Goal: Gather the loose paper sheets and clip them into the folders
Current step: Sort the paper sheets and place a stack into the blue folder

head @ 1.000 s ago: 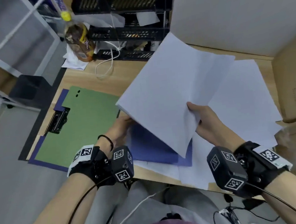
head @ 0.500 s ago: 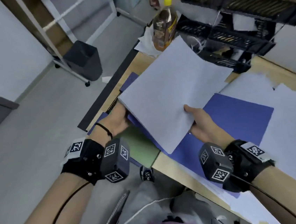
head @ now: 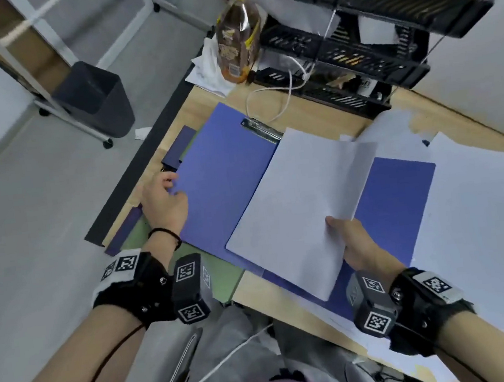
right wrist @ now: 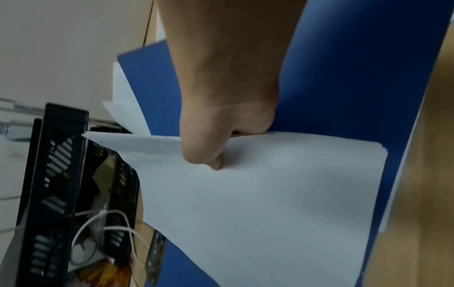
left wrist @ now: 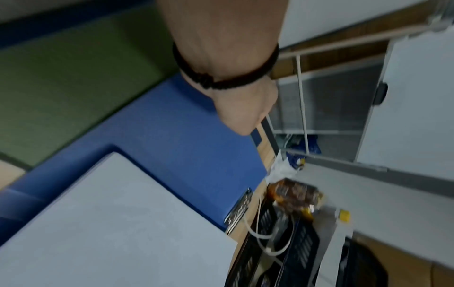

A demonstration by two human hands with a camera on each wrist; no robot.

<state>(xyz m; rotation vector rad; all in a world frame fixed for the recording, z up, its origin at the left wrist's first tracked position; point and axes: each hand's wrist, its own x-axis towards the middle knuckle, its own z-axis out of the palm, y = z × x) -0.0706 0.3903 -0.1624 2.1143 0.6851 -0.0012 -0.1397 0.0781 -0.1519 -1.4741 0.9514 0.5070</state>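
An open blue folder (head: 224,178) (left wrist: 172,132) (right wrist: 343,77) lies on the desk, its metal clip (head: 259,129) (left wrist: 239,209) at the far edge. My right hand (head: 352,239) (right wrist: 221,126) pinches a stack of white sheets (head: 292,205) (left wrist: 110,223) (right wrist: 270,203) by its right side, thumb on top. The stack lies slanted over the folder's middle, and its top corner reaches the clip. My left hand (head: 164,200) (left wrist: 236,108) grips the folder's left edge. A green folder (head: 222,275) (left wrist: 73,64) lies partly under the blue one.
More loose white sheets (head: 481,229) cover the desk to the right. A drink bottle (head: 237,46), a black tray rack (head: 353,40) and a white cable (head: 278,94) stand at the back. A dark bin (head: 95,98) sits on the floor to the left.
The paper stack has come down onto the blue folder, carried by my right hand alone. My left hand has left the stack and taken the folder's left edge. The head view has swung.
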